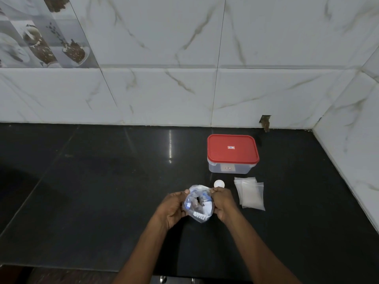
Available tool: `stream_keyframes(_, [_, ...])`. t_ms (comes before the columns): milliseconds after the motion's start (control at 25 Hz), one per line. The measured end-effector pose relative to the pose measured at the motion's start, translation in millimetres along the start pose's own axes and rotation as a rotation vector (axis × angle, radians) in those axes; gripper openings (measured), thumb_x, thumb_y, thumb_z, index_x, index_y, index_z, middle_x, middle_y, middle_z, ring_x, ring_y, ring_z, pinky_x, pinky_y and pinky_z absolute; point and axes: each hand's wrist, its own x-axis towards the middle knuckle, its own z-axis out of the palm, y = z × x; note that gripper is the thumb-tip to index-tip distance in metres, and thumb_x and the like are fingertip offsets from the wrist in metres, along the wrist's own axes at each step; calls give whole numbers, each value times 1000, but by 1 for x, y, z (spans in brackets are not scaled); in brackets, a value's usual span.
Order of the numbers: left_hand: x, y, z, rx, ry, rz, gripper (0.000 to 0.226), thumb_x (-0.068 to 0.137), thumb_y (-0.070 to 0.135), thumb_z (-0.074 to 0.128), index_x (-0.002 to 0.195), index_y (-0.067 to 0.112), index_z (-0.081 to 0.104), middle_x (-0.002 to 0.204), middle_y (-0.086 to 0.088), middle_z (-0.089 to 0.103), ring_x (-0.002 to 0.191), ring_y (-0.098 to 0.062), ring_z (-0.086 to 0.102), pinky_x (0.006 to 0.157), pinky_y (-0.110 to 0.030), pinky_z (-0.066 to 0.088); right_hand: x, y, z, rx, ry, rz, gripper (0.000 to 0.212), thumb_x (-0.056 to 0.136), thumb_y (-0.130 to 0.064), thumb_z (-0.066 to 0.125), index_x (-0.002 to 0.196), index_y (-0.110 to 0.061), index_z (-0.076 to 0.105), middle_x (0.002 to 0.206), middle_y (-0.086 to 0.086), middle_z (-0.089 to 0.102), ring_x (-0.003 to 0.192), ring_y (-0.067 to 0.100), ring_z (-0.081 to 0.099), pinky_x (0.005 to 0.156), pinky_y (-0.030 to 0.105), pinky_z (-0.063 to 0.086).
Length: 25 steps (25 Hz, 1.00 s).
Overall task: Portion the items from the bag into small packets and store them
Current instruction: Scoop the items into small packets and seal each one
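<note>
Black polished countertop [102,181] is filling the lower part of the view, and marble-patterned wall tiles [184,89] are standing behind it and at its right side. Near the back right corner of the countertop a clear plastic container [230,168] is sitting with its red lid [232,149] closed; what is inside it I cannot tell. Just in front of the container, toward the right edge, a small stack of empty clear packets [250,193] is lying flat, with their long sides running from back to front. A small white round object [219,183] is lying between the container and the hands. The bag [198,203], transparent with white and blue print, is staying near the middle of the countertop, a little toward the front edge; its mouth is pointing up and to the back, and its bottom is pointing to the person. Small pieces are showing inside it, but they are too blurred to name. The left hand [173,210] is gripping the left side of the bag with curled fingers, and the right hand [222,202] is pinching the right rim, so the mouth is being held open between them.
</note>
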Motion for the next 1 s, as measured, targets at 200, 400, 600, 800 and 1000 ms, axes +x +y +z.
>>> stream_keyframes(200, [-3, 0, 2, -230, -3, -100, 25, 100, -5, 41, 93, -13, 64, 76, -27, 72, 61, -32, 74, 56, -40, 62, -12, -12, -1, 252, -241, 156, 36, 88, 13, 33, 79, 13, 67, 74, 21, 69, 81, 32, 71, 65, 36, 58])
stream_keyframes(400, [9, 11, -13, -310, -3, -176, 28, 103, 8, 40, 102, -10, 61, 78, -30, 71, 62, -39, 74, 51, -52, 61, -9, -24, -6, 369, -209, 327, 32, 101, -4, 33, 90, 7, 61, 54, 20, 65, 58, 30, 64, 53, 40, 58])
stream_keyframes(600, [8, 18, -17, -107, -74, -95, 32, 89, 23, 72, 111, 0, 70, 98, -20, 74, 72, -28, 73, 65, -42, 65, 0, -16, -12, 381, -423, 275, 30, 85, -21, 67, 101, 4, 67, 96, 24, 68, 80, 35, 69, 79, 51, 57])
stream_keyframes(800, [9, -8, -8, 348, 176, 113, 28, 87, -7, 63, 114, 2, 62, 100, -17, 72, 72, -23, 70, 58, -32, 58, -2, 8, -12, -119, -231, -60, 30, 72, 2, 64, 101, -5, 66, 85, 12, 65, 70, 19, 61, 66, 30, 50])
stream_keyframes(1000, [2, -14, -8, 531, 63, 219, 39, 78, 2, 63, 111, 21, 57, 114, -14, 67, 96, -23, 67, 80, -39, 57, -9, 14, 0, -819, 152, -549, 27, 85, -4, 57, 110, -9, 66, 113, 10, 60, 89, 20, 58, 72, 20, 39])
